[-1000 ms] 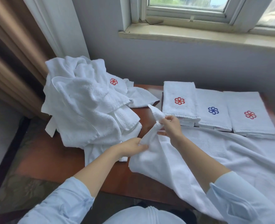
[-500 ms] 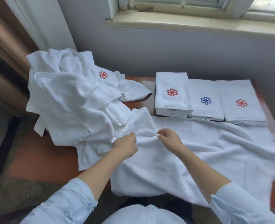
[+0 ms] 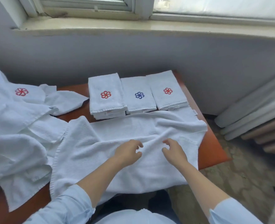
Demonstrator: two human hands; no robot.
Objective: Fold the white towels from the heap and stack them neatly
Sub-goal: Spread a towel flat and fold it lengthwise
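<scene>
Currently the spread towel [image 3: 88, 151] lies flat on the table [image 3: 214, 147], in front of three folded stacks [image 3: 106, 102] and just right of the heap [image 3: 17, 126].

Change noted: half a second ago both hands pinched a raised fold near the towel's left end. That fold is now released and laid down, and the hands have shifted toward the towel's middle.

The left hand [image 3: 127, 153] and right hand [image 3: 174, 153] sit close together over a low ridge in the cloth, fingers loosely curled and gripping nothing. Whether the fingertips touch the cloth cannot be told.

Obstructions: the heap is cut off at the frame's left edge. The towel's near edge drapes over the table front, and the forearms partly cover it.

Orientation: the towel's long axis runs left to right, parallel to the row of stacks. Its right end is rumpled near the table's right edge.
</scene>
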